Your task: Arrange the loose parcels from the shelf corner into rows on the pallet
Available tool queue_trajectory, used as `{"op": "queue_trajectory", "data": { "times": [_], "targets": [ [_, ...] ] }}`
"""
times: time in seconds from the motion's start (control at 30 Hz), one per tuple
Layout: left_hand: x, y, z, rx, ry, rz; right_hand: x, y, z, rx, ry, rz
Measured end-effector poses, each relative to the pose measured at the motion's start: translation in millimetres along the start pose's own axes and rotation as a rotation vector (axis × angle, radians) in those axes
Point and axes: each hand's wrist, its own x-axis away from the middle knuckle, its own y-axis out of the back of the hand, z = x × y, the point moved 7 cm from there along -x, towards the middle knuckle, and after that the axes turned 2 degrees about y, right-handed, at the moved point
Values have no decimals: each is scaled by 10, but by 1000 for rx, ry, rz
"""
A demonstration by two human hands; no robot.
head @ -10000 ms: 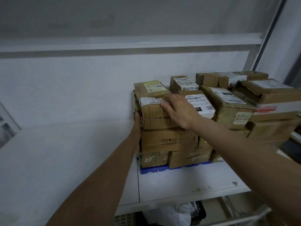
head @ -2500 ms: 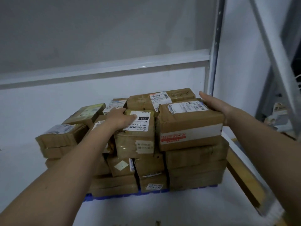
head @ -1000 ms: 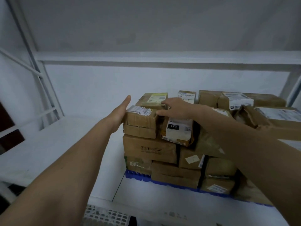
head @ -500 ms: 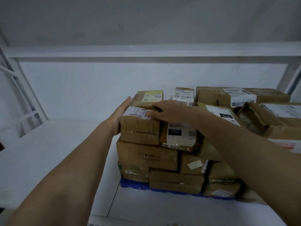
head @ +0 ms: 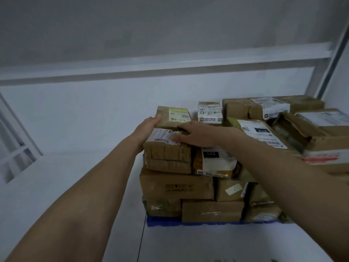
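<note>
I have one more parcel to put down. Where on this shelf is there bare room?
Bare white shelf lies left of the parcel stack, out to the frame post, and in a strip in front of the blue pallet. The stack's top is crowded, with the left hand and right hand on its front-left corner parcel.

Lighting is dim and flat with a cool blue-grey cast; no distinct light source is visible, and shadows are soft, deepest in the gaps between the parcels [head: 175,188] and under the beam [head: 170,69] across the upper part of the frame. The wide-angle lens bends straight lines at the edges, so the beam slopes and the upright post [head: 332,59] at upper right leans inward. Detail is soft and grainy throughout: printing on the labels [head: 209,111] is barely readable, the red-and-white tape [head: 324,157] at right centre is smeared by motion blur, and both forearms at the lower corners are out of focus; no glare is present.
</note>
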Motion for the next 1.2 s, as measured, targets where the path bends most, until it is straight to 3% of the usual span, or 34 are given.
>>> {"op": "queue_trajectory", "data": {
  "times": [0.13,0.27,0.6,0.77,1.0,1.2],
  "targets": [
    [-92,-55,-55,-53,-23,-7,55,26,58,-24,25,9],
    [-171,-29,-123,-294,-49,-86,71,55,50,-49,42,30],
    [-157,-113,-190,-421,-45,-101,49,71,4,-130,31,63],
    [-77,93,-265,-174,-101,-242,19,243,56,-132,-3,-98],
    [361,318,-776,-825,-491,-485,-26,573,265,13,-60,-341],
    [533,482,-857,-881,-467,-432,-108,553,553,-19,-96,-371]
  ]
}}
